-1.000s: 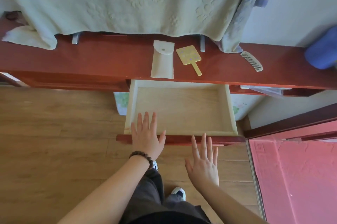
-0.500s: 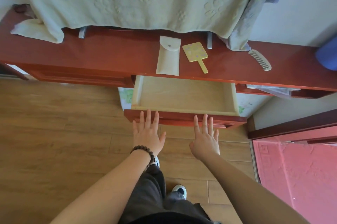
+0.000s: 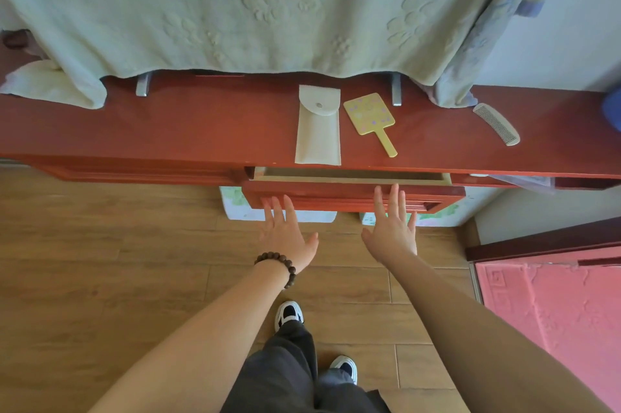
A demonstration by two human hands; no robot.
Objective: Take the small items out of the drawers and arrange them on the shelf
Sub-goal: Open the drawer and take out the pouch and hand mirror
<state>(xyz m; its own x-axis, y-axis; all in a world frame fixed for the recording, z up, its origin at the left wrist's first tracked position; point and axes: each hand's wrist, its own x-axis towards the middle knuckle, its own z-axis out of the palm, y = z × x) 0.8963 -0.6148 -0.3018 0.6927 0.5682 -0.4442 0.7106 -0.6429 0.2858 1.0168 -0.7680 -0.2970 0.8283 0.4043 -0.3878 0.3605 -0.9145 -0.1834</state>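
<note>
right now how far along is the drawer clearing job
Done: a pale fabric pouch, a yellow hand mirror and a white comb lie on the red wooden shelf. In hand: both open hands, left hand and right hand, at the nearly shut middle drawer. Left: the right-hand drawer, ajar.

Warm wood-plank floor runs under a long red-brown dresser, and a pale green embossed cloth drapes down over its back edge. White wall on the right, daylight soft and even, and a pink textured mat fills the lower right corner.
</note>
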